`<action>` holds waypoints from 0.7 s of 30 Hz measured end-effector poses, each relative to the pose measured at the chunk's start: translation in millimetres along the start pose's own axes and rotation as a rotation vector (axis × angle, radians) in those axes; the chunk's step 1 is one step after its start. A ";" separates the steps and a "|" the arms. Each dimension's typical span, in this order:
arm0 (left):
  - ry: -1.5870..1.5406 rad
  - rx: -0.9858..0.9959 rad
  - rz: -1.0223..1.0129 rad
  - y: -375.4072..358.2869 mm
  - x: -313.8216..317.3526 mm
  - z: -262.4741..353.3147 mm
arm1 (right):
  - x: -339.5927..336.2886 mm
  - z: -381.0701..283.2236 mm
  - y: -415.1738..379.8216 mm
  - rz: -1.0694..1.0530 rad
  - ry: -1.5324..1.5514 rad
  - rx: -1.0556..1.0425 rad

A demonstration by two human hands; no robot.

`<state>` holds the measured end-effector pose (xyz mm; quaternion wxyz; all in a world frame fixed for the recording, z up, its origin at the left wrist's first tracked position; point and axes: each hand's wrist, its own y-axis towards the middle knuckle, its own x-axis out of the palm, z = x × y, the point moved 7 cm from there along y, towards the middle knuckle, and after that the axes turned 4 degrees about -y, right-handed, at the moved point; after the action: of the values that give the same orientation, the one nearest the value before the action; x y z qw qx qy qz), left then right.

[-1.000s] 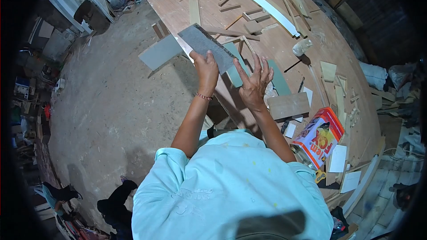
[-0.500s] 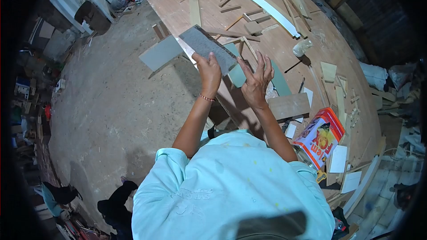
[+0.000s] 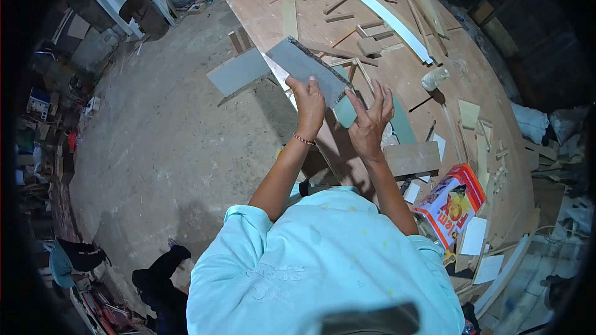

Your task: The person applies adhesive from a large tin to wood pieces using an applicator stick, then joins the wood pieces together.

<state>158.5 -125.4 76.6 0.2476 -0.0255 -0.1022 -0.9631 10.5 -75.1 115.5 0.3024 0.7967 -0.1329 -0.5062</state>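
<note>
The grey panel looks matt and slightly rough, like laminate-faced board. The table is bare brown plywood, dusty, strewn with raw wood strips. At four o'clock, a glossy printed tin. The floor is rough concrete.

Your left hand holds the board up over the near edge of the table, your right hand just right of it, a flat panel jutting off the table's left edge, and the carton lying on the table farther right, nearer you
</note>
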 end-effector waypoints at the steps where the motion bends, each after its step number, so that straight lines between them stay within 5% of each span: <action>1: 0.007 -0.101 -0.052 1.6 1.6 -12.2 | 2.0 -0.6 -1.7 -0.029 -0.030 0.000; 10: -0.165 -0.114 0.025 -2.1 1.3 -20.2 | -6.6 -10.6 -15.2 -0.005 0.183 -0.042; 21: -0.106 -0.080 0.016 2.8 -0.5 -44.7 | 2.8 10.1 0.3 -0.018 -0.081 0.022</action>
<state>160.3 -136.9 33.3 0.2482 -0.0873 -0.0765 -0.9617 2.8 -80.2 110.5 0.2833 0.7799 -0.1436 -0.5394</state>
